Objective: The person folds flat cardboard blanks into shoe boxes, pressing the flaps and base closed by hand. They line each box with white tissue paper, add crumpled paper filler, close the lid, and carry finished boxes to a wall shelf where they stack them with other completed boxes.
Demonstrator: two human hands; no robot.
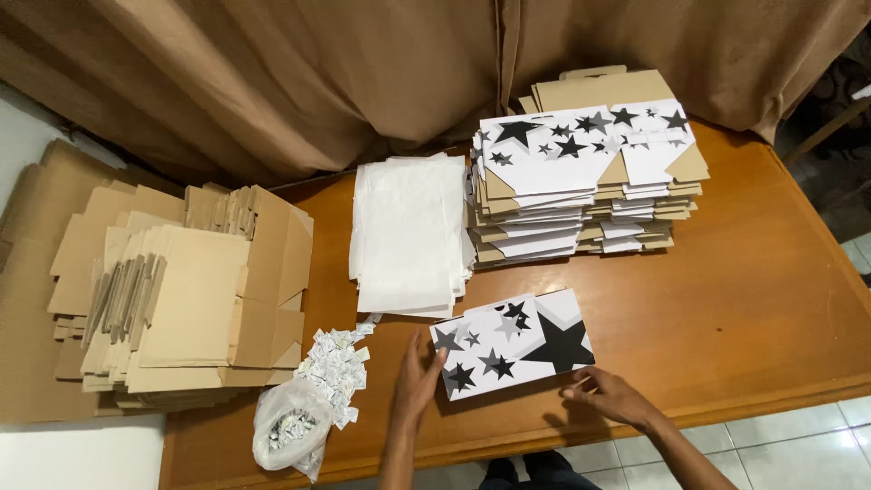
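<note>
Left hand (417,377): open and flat, fingers spread, its tips touching the left end of the star box; its grip is released, nothing clasped.
Right hand (610,393): fingers bent, their tips pressing on the near right corner of the star box; a light pinch at the edge, not a full clench.
Star box (513,343): white with black and grey stars, folded up, lying slightly tilted near the near edge of the bench, between the two hands.
Bench (753,299): brown wood, carrying everything.
Sachets (337,363): a heap of small white packets just left of the left hand, spilling from a clear plastic bag (288,434) at the near edge.
White paper (406,231): a stack of sheets just beyond the box, to the far left of it.
Flat boxes (585,172): a tall pile of unfolded star-printed cartons, far right of the paper.
Brown cartons (181,290): folded plain cardboard stacked at the left end.
Curtain (363,73): brown cloth hanging behind the bench.
</note>
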